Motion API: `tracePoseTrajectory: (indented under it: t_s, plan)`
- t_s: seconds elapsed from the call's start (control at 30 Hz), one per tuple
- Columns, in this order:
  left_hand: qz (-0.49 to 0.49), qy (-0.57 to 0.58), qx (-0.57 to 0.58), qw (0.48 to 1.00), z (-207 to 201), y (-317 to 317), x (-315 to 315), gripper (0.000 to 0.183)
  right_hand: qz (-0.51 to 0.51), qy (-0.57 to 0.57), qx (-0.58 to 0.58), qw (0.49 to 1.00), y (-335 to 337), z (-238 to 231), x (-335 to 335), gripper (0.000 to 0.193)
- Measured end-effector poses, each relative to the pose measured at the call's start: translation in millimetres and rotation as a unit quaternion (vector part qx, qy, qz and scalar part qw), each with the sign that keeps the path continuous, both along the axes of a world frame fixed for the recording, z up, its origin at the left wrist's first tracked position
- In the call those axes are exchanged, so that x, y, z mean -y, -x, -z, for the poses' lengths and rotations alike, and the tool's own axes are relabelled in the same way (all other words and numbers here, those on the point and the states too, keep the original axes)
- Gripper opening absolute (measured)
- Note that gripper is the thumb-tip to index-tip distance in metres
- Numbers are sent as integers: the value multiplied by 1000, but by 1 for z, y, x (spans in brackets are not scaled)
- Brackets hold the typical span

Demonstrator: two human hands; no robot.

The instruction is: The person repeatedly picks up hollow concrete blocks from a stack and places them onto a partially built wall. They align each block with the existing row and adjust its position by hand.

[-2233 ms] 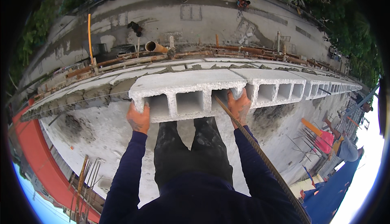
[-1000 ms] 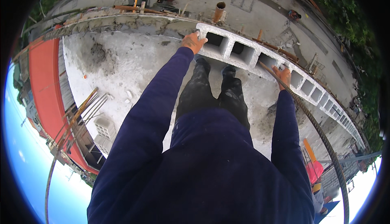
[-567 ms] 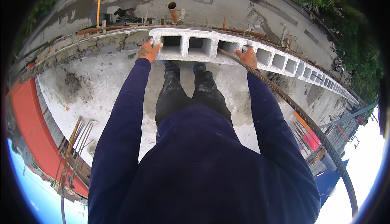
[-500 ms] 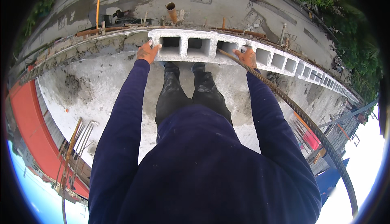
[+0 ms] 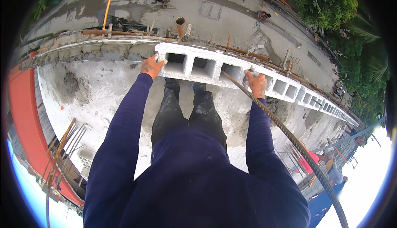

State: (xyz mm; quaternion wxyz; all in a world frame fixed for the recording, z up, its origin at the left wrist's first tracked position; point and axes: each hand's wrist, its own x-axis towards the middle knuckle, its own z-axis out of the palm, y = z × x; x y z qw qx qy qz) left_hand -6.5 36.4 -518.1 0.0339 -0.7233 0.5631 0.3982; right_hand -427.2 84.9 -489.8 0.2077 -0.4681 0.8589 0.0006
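The white hollow block (image 5: 189, 66) stands at the left end of a block row (image 5: 285, 89), the left hand (image 5: 153, 66) and right hand (image 5: 256, 83) grasping its ends with bent fingers, seemingly aligning it, which calls for small, even nudges before release.

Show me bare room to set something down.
Free: pale grey concrete floor between the dark grey blotch and navy left sleeve, and, narrower, between the black trousers and navy right sleeve. Crowded: the white hollow concrete block, with left hand, right hand and ribbed brown steel bar.
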Motion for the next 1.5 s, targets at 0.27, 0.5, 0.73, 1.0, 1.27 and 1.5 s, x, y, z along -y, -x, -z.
tracePoseTrajectory:
  t_s: [0.27, 0.5, 0.73, 1.0, 1.27, 1.5]
  plan:
    - [15, 25, -35, 999, -2, -9, -1, 70, 235, 510, 436, 703, -49, -33, 25, 31]
    - [6, 59, -77, 995, -5, -10, -1, 68, 167, 551, 454, 680, -68, 9, 28, 32]
    - [29, 68, -49, 996, -9, -7, 1, 67, 182, 491, 451, 723, -57, 26, 15, 30]
    - [9, 54, -57, 997, -1, -11, -3, 73, 164, 521, 403, 734, -59, 41, 15, 27]
    - [-19, 6, -53, 998, -9, -4, -2, 71, 218, 368, 212, 878, -32, 27, -5, 37]
    - [8, 62, -98, 993, -15, -25, -16, 67, 67, 129, 36, 989, -17, 4, -42, 33]
